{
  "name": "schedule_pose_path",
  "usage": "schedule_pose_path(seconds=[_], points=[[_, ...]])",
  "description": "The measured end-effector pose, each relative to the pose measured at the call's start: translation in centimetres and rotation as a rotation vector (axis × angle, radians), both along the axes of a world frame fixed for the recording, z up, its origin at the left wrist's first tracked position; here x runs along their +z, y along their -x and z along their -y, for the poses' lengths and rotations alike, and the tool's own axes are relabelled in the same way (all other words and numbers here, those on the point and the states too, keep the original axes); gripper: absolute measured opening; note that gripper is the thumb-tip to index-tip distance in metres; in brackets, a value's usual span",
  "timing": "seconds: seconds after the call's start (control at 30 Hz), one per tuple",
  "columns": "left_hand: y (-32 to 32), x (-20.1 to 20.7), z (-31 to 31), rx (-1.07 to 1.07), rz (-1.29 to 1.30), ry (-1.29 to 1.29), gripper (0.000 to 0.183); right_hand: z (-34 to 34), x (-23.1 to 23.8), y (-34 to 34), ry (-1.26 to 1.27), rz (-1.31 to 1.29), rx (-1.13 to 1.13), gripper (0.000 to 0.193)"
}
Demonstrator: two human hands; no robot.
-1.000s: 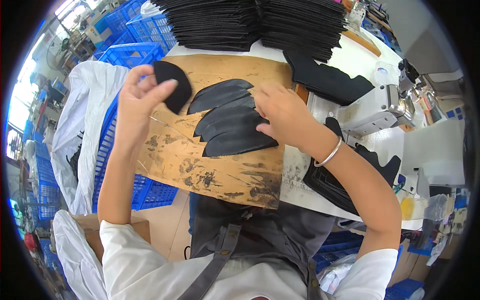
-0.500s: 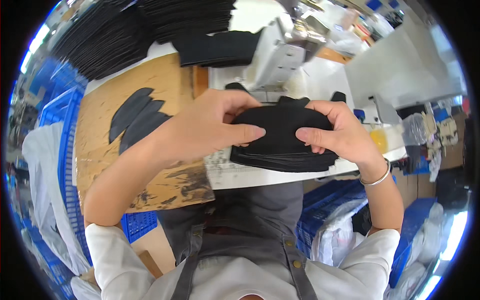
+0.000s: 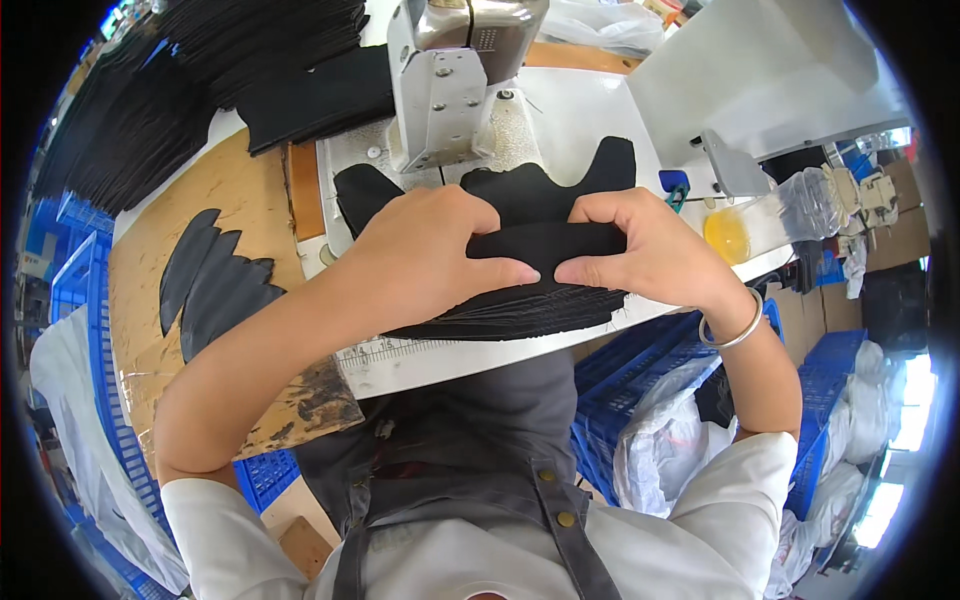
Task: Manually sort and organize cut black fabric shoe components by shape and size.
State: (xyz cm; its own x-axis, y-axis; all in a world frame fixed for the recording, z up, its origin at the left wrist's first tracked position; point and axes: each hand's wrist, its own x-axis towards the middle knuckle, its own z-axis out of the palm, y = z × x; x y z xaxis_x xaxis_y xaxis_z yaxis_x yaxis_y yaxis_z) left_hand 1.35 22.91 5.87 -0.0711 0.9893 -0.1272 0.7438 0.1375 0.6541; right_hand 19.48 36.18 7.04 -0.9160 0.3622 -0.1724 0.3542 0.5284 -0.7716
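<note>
A stack of black fabric pieces [image 3: 530, 312] lies on the white machine table, with its layered edges toward me. My left hand [image 3: 425, 245] grips the stack from the left, and my right hand [image 3: 655, 250] grips it from the right. Both thumbs press on the near side, tips almost meeting, while the fingers curl over a raised fold in the middle; some fingertips are hidden. Beyond my hands the fabric's far edge shows a wavy outline with pointed corners. Just past that edge stands the sewing machine [image 3: 445, 110].
Dark scalloped pieces [image 3: 225, 280] rest on a worn brown board [image 3: 140, 250] at left. Large black fabric piles [image 3: 270, 55] fill the back left. A clear bottle with yellow contents [image 3: 728, 236] lies at right. Blue crates [image 3: 640, 385] stand below the table.
The view has shifted, so the machine and board appear farther left. The black fabric now spreads wider, its far wavy edge more exposed. Both hands keep their grip on it.
</note>
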Motion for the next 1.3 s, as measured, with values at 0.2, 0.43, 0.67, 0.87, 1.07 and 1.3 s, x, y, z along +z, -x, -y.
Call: schedule_pose_path(seconds=[0.2, 0.43, 0.67, 0.87, 1.07, 1.3], points=[[-0.4, -0.9, 0.2, -0.001, -0.061, -0.100, 0.059, -0.2, -0.3, -0.2, -0.016, 0.022, 0.023, 0.025], [-0.3, -1.2, 0.2, -0.016, -0.081, -0.166, 0.060, -0.2, -0.6, -0.1, -0.075, -0.030, 0.048, 0.025], [-0.3, -1.5, 0.4, -0.019, -0.105, -0.177, 0.056, -0.1, -0.4, 0.2, -0.084, 0.015, 0.036, 0.033], [-0.3, -1.3, 1.0, -0.002, -0.169, -0.251, 0.047, 0.6, -0.4, 1.1, -0.309, 0.043, 0.034, 0.048], [2.2, 0.1, 1.3, -0.067, -0.032, -0.073, 0.034, 1.1, 1.2, 1.8, -0.270, 0.174, 0.028, 0.045], [2.6, -0.8, 1.7, -0.110, -0.038, -0.121, 0.029, 0.9, 0.7, 1.8, -0.257, 0.154, 0.010, 0.046]])
